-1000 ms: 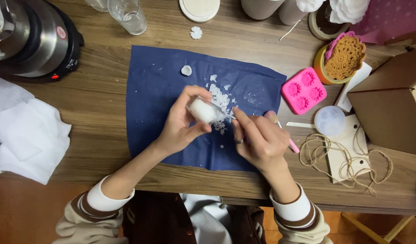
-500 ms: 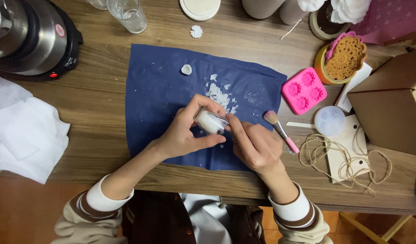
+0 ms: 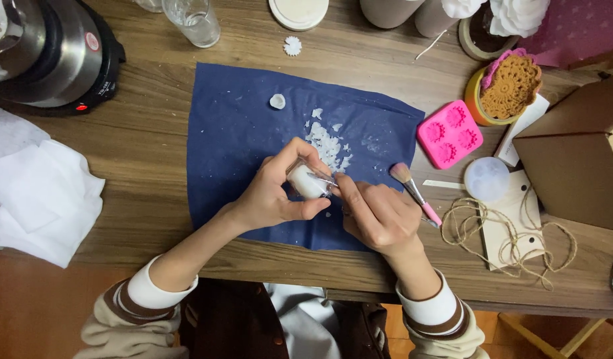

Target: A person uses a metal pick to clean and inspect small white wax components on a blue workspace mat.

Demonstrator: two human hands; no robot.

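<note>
Both hands [image 3: 379, 216] lower now, left hand [image 3: 276, 193] curled around white candle [image 3: 305, 181].

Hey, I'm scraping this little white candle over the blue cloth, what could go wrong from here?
1. The thin metal tool in your right hand points toward the left hand gripping the small white candle; a slip could nick a fingertip.
2. White wax flakes are piling up on the blue cloth; more scraping may scatter them onto the wooden table.
3. The pink-handled brush lies right beside your right hand and could get knocked off the cloth.
</note>
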